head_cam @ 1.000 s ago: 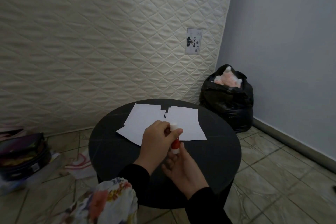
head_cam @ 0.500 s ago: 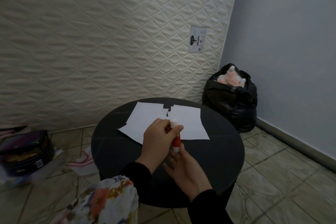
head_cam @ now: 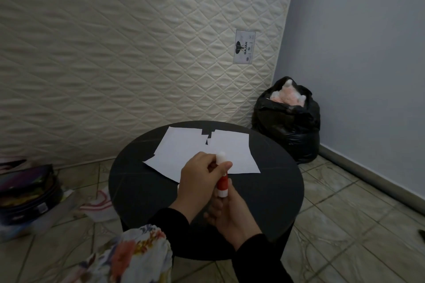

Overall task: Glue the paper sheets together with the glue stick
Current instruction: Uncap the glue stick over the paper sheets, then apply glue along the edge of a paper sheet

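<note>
Left hand (head_cam: 202,181) seemingly grips glue stick (head_cam: 222,185) cap; right hand (head_cam: 232,216) cradles base.

sleeves (head_cam: 174,225): black, long | hands (head_cam: 197,181): bare | lap: floral fabric (head_cam: 135,257)

Glue stick (head_cam: 222,177) — slightly more upright

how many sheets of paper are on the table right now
3, as far as visible: left sheet, right sheet, and a front sheet beneath them, partly behind the left hand. More may be hidden.
</note>
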